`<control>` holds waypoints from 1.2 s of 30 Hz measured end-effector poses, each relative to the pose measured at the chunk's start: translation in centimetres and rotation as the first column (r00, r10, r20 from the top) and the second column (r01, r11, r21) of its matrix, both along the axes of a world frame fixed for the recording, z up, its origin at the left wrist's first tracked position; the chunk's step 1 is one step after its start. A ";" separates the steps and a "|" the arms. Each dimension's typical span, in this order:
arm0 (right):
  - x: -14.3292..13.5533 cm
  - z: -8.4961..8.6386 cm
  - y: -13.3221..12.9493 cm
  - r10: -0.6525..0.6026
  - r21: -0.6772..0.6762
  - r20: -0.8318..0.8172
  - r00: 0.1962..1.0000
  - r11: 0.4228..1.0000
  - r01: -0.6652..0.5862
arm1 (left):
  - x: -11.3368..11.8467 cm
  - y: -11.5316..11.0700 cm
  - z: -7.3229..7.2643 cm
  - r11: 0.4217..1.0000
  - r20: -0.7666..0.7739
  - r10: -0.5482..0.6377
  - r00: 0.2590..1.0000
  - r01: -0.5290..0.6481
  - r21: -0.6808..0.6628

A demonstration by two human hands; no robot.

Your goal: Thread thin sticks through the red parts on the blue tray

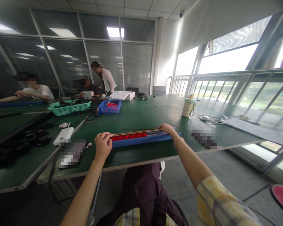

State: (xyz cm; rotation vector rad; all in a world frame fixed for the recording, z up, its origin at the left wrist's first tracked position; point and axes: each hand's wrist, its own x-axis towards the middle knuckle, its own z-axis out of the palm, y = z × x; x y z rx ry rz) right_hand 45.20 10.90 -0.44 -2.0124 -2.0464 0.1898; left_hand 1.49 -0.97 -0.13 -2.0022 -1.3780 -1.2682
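Observation:
A long blue tray (141, 140) lies across the green table near its front edge. Red pieces (129, 136) stand in a row in its left part. Thin brown sticks (138, 131) run lengthwise along the tray's top; another slim stick (132, 129) lies just beyond. My left hand (103, 144) is closed at the tray's left end, fingertips on the sticks' left end. My right hand (168, 129) is closed around the sticks' right end, over the right part of the tray. Its fingertips are partly hidden.
Left of the tray are a phone (73, 153), a white power bank (63, 136) and an earbud (89, 145). Green (70, 109) and blue (110, 108) baskets stand farther back. To the right are a bottle (188, 107), another phone (204, 138) and papers (257, 130). People are beyond.

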 end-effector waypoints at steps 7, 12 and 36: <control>0.0 -0.1 0.1 0.004 0.004 0.008 1.000 1.000 -0.004 | 0.0 0.0 0.0 1.000 0.000 0.003 1.000 -0.003 -0.011; 0.2 -0.6 -0.1 0.015 0.096 -0.045 0.999 0.995 -0.010 | 0.0 0.0 -0.1 1.000 -0.005 0.005 1.000 -0.005 -0.003; 0.3 1.6 -3.3 0.302 0.165 -0.677 0.671 0.951 -0.262 | 0.2 -0.4 0.1 0.999 0.008 0.007 1.000 -0.007 -0.032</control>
